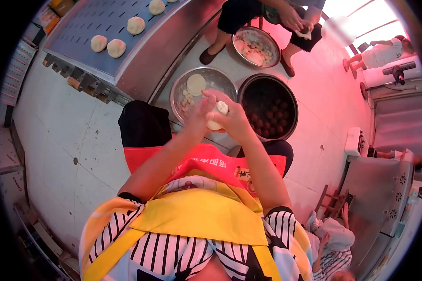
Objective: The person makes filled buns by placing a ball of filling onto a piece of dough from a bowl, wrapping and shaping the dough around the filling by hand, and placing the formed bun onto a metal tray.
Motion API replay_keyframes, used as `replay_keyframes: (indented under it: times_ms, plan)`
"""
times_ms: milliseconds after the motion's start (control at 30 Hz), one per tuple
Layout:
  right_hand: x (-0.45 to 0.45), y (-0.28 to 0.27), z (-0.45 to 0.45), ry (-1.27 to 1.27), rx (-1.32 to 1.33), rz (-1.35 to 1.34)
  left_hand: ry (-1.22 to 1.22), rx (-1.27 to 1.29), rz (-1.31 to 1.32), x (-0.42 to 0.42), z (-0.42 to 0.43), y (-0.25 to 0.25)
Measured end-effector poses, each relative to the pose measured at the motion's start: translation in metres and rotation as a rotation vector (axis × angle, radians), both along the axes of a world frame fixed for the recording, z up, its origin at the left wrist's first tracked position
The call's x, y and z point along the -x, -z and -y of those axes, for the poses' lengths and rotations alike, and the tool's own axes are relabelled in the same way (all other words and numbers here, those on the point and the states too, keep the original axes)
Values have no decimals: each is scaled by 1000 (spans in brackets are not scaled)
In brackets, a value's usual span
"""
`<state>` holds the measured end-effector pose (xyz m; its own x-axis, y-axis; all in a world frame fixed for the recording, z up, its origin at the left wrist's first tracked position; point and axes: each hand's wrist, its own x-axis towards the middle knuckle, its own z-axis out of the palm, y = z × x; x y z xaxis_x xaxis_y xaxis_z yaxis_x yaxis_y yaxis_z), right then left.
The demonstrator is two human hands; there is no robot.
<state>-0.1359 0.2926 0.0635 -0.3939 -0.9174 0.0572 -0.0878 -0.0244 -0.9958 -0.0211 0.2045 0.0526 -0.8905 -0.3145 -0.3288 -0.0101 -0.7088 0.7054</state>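
A filled dough bun (214, 124) is held between my two hands above the bowls, its gathered dough top (222, 108) poking up between them. My left hand (202, 114) curls against the bun's left side. Wrapped around the other side, my right hand (233, 117) has its thumb near the gathered top. Just beyond them sits a metal bowl (178, 89) with small dough pieces and a flat dough round (196, 85). To its right stands a dark pot (290, 105) holding many dark round filling balls (272, 117).
Another person's hands (297, 21) work a piece of dough over a second metal bowl (275, 42) of dough pieces. Several buns (136, 25) rest on a slotted metal surface (86, 42) at upper left. More people sit or stand at right, near metal counters (370, 187).
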Motion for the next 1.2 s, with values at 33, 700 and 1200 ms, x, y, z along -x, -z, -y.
replay_keyframes:
  times_ms: [33, 700, 1200]
  plan:
    - [0, -6, -2, -42, -9, 57, 122, 21, 14, -2, 7, 2]
    - [2, -23, 6, 328, 176, -1097, -270, 223, -13, 5, 2, 20]
    - [34, -27, 10, 29, 157, -1262, 70, -227, -289, -1, 16, 32]
